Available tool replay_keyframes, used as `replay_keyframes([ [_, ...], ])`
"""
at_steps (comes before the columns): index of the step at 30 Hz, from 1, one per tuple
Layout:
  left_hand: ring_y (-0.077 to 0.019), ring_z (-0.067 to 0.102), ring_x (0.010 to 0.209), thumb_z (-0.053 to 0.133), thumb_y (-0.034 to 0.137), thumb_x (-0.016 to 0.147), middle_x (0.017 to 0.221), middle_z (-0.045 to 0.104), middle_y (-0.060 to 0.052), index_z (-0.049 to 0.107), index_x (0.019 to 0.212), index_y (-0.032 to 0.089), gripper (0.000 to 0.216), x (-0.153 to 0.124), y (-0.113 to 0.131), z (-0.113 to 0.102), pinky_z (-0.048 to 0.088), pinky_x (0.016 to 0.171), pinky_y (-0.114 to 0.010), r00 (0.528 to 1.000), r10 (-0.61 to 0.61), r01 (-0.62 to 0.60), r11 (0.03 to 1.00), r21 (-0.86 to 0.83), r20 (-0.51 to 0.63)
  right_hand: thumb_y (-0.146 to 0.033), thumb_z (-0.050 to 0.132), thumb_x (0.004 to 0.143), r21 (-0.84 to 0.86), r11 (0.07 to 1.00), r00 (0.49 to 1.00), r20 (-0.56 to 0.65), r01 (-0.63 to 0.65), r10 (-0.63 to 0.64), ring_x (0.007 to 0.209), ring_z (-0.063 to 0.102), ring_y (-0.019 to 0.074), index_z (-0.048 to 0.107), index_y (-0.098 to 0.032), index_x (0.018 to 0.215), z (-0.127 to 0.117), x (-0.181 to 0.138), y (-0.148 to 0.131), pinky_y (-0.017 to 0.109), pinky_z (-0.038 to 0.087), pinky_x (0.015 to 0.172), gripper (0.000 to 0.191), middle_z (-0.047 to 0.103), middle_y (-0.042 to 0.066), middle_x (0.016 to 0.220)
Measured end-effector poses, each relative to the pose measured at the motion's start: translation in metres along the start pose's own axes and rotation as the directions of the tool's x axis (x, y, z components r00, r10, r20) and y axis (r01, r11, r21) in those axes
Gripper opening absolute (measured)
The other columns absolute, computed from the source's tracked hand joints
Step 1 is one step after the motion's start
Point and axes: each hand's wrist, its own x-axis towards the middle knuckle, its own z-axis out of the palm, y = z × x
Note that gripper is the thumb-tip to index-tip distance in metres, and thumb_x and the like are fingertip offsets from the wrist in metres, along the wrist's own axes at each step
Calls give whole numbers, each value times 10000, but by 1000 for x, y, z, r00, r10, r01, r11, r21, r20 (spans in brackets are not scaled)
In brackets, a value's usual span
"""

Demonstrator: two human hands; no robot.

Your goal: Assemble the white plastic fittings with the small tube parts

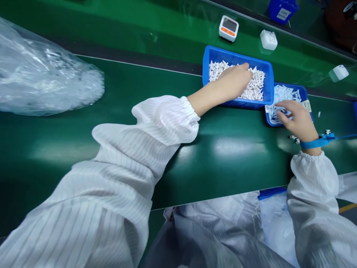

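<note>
Fingers of the left hand (pixel 236 80) sit among white pieces (pixel 258 83) in the blue bin (pixel 269 82) around them, grip impossible to tell; the right hand (pixel 299 120) spreads thumb and forefinger wide over pale-blue pieces (pixel 284 93) in the smaller bin (pixel 304 93) below. A loose pinch could spill pieces into the neighbouring bin.

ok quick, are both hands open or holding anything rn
Left hand: can't tell, grip hidden over white pieces.
Right hand: open over pale blue pieces, nothing visibly held.

White pieces (pixel 256 85) crowd a blue bin (pixel 205 67) — pale-blue pieces (pixel 287 93), the smaller bin (pixel 304 93).
</note>
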Motion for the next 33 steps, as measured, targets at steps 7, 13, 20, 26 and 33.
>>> replay_keyframes([
  [7, -361, 704, 1027, 685, 204, 883, 1025, 701, -128, 711, 814, 252, 88, -3, -7, 3, 584, 997, -581, 998, 28, -33, 996, -87, -55, -510, 824, 1037, 29, 995, 969, 228, 96, -100, 822, 746, 299, 869, -272, 1222, 2, 26, 14, 527, 658, 931, 305, 817, 117, 1128],
  [13, -367, 713, 1075, 704, 286, 894, 1087, 716, -139, 750, 866, 240, 71, -1, -7, 6, 571, 990, -558, 998, 65, -66, 996, -58, -20, -601, 778, 1073, 62, 994, 978, 183, 89, -99, 808, 744, 321, 844, -318, 1042, 1, 19, 15, 507, 625, 834, 292, 839, 76, 1005],
  [20, -350, 697, 1034, 717, 325, 883, 997, 698, -116, 787, 916, 269, 96, 2, -11, 11, 562, 942, -512, 995, 93, -95, 989, -116, -18, -699, 730, 1089, 117, 993, 997, 76, -28, 19, 683, 750, 285, 810, -290, 1096, 0, 5, 15, 430, 590, 719, 417, 778, 31, 751],
  [26, -385, 712, 1108, 658, 292, 900, 1021, 713, -151, 774, 891, 245, 125, 0, 0, -1, 565, 1059, -584, 998, 35, -25, 981, -191, 54, -733, 688, 1106, 118, 991, 998, 21, -56, 54, 716, 764, 259, 795, -270, 1228, 4, 5, 17, 428, 628, 815, 490, 813, 40, 843],
  [33, -362, 718, 1105, 680, 229, 822, 1022, 745, -127, 790, 915, 258, 148, 5, -8, 0, 589, 1104, -611, 992, 120, -113, 979, -167, 29, -628, 765, 1070, 80, 996, 1000, 3, 26, -26, 846, 805, 261, 816, -282, 1275, 12, 9, 28, 401, 643, 837, 406, 879, 54, 1095],
])
